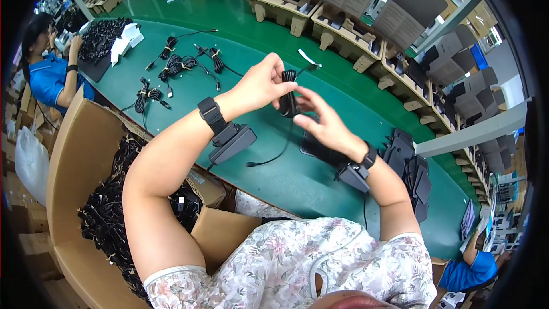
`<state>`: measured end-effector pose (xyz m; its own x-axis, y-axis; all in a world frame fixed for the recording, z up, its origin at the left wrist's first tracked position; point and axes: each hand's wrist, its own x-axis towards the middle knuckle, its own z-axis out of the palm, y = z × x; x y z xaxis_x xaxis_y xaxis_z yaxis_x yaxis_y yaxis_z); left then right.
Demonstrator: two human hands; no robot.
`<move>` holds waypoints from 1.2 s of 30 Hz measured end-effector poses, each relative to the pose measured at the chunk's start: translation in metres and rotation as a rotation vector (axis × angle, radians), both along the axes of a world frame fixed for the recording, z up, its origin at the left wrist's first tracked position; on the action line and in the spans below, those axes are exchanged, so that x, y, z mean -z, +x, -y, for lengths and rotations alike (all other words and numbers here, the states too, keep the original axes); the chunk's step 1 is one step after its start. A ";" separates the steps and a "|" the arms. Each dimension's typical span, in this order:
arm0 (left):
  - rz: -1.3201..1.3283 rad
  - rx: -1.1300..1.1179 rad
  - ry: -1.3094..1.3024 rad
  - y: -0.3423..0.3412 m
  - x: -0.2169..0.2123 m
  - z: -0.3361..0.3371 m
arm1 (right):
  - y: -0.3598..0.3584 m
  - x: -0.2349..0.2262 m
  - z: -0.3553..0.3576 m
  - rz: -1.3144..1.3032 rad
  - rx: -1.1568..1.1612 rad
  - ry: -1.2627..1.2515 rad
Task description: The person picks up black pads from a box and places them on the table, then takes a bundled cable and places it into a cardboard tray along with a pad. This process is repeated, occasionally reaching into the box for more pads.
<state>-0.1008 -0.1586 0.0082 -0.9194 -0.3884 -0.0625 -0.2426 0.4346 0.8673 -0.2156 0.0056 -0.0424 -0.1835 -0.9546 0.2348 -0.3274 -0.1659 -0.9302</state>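
My left hand is closed on a coiled black cable, pinching its upper part between thumb and fingers above the green table. One loose cable end trails down toward the table's near edge, and another sticks out to the upper right. My right hand is beside the coil's right side, thumb and fingers apart and curved toward it; whether the fingertips touch it I cannot tell. Under my right hand lies a dark flat item, partly hidden. Several tied cable bundles lie on the table to the left of my hands.
A large open carton full of black cables stands at my left. Flat black pouches are piled to the right. Cardboard trays with grey box sleeves line the far side. Co-workers in blue sit at left and lower right.
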 end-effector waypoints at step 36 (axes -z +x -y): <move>-0.066 0.137 0.003 0.005 0.006 0.010 | -0.093 -0.018 -0.024 -0.782 0.676 -0.049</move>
